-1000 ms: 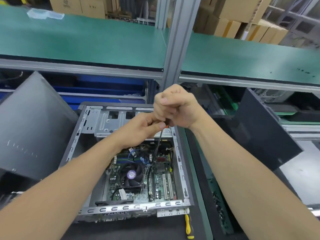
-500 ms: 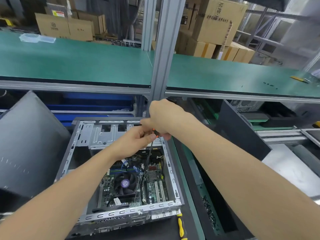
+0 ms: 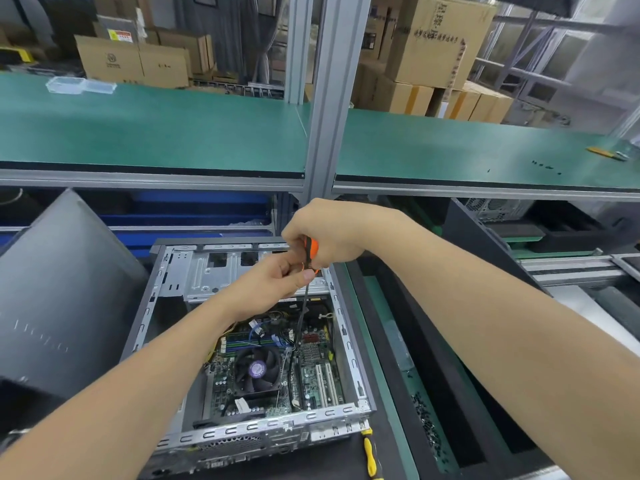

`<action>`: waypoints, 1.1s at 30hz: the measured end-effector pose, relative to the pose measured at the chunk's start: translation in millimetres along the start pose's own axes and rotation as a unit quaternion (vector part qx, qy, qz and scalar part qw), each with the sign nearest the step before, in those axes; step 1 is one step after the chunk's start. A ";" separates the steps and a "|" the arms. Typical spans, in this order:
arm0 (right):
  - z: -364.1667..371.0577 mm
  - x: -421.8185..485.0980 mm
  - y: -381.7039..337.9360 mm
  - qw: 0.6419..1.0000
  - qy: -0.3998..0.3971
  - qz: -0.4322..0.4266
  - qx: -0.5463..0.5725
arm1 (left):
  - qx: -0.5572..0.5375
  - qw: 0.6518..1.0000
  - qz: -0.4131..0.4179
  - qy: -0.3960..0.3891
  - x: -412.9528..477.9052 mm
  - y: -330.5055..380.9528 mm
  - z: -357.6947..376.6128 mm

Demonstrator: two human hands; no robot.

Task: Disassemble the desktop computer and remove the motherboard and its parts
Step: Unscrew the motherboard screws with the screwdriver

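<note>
An open desktop case (image 3: 166, 299) lies flat in front of me, its green motherboard (image 3: 311, 375) still inside with a black CPU fan (image 3: 256, 370) near the middle. My right hand (image 3: 329, 233) grips the orange handle of a long screwdriver (image 3: 304, 303) above the case. The shaft runs down to the board just right of the fan. My left hand (image 3: 273, 282) pinches the screwdriver at the bottom of its handle.
A grey side panel (image 3: 59, 296) leans at the left. A yellow screwdriver (image 3: 370, 459) lies by the case's near right corner. A black tray (image 3: 433, 410) with small screws runs along the right. A green shelf (image 3: 156, 133) and a metal post (image 3: 332, 98) stand above.
The camera has tilted up, so the case and hands sit lower in view. Both hands stay on the screwdriver, and more of its orange handle shows now under my right hand.
</note>
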State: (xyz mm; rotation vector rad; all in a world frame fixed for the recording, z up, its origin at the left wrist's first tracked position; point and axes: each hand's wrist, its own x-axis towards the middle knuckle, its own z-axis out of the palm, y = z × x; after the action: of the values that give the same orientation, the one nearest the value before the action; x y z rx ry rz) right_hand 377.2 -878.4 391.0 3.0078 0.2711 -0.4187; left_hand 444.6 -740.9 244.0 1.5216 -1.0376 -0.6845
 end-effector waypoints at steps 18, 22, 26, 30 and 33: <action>6.2 2.0 -23.9 0.980 0.067 0.184 0.023 | 0.025 1.000 0.002 -0.002 -3.0 -0.9 7.7; 5.6 2.2 -21.3 0.992 0.041 0.114 -0.023 | 0.011 1.000 0.000 0.001 -4.8 1.3 4.8; 0.3 2.2 -12.7 0.997 0.017 0.053 -0.046 | -0.007 1.000 0.005 0.002 -7.9 6.7 5.2; -2.8 5.2 -9.2 1.000 -0.028 0.002 -0.013 | 0.009 1.000 -0.016 0.019 -7.0 6.0 4.7; 0.1 7.7 -9.1 0.999 -0.026 -0.007 -0.020 | 0.020 1.000 -0.009 0.008 -8.0 7.5 4.5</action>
State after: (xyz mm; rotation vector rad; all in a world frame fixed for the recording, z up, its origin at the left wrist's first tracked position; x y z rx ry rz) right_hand 382.7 -868.2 388.2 2.9523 0.2936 -0.4858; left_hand 435.3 -735.9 249.4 1.5704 -1.0319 -0.6670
